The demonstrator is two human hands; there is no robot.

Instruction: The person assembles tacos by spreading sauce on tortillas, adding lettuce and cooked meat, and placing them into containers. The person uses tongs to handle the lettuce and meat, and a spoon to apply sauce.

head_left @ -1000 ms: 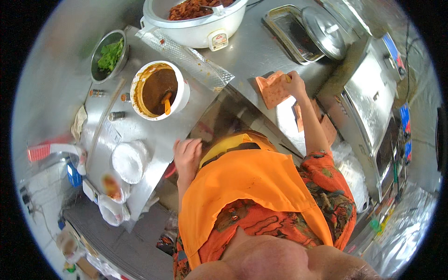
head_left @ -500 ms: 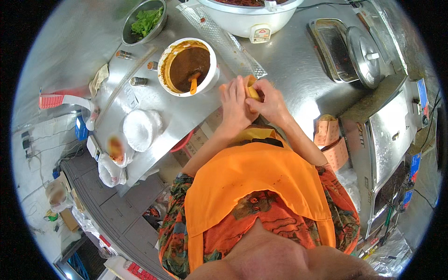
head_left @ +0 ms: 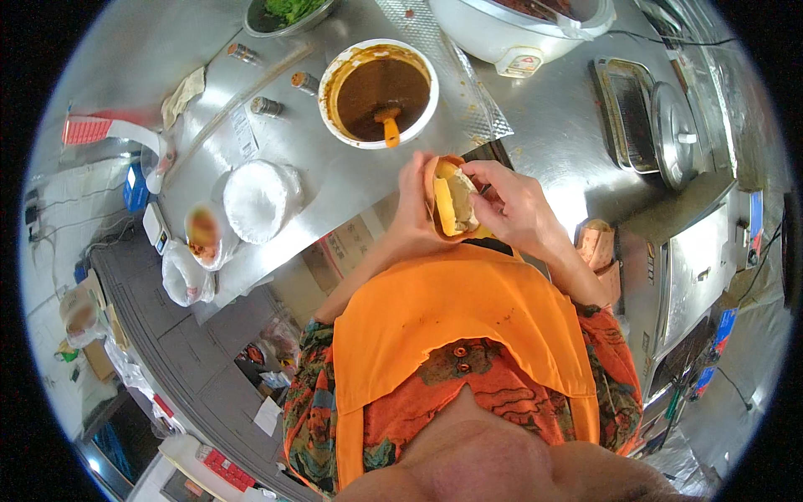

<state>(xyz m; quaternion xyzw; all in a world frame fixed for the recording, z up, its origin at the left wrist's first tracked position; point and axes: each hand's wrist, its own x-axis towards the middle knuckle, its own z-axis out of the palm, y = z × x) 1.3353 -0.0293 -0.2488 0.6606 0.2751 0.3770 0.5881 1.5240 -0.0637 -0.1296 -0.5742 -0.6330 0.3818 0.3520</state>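
Above the front of my apron, my left hand (head_left: 410,205) is wrapped round a brown paper sleeve (head_left: 430,177). A split yellow bread bun (head_left: 444,206) sits in the sleeve, its pale inside turned up. My right hand (head_left: 520,206) is closed on the bun's right edge, with thumb and fingers at the opening. Just beyond my hands stands a white tub (head_left: 327,107) of dark brown sauce. An orange-handled utensil (head_left: 389,130) leans in that sauce, its lower end sunk out of sight.
Far off stand a white cooker (head_left: 502,38) and a steel bowl (head_left: 284,32) of green leaves. At right are a wire-racked tray (head_left: 615,84), a round lid (head_left: 669,125), paper sleeves (head_left: 595,243) and a steel oven (head_left: 694,243). Plastic-covered bowls (head_left: 261,201) and small jars (head_left: 266,106) are at left.
The bun and sleeve have come nearer to my body, and the bun now shows spread open toward me. My right fingers have moved to its opening. The view has shifted.
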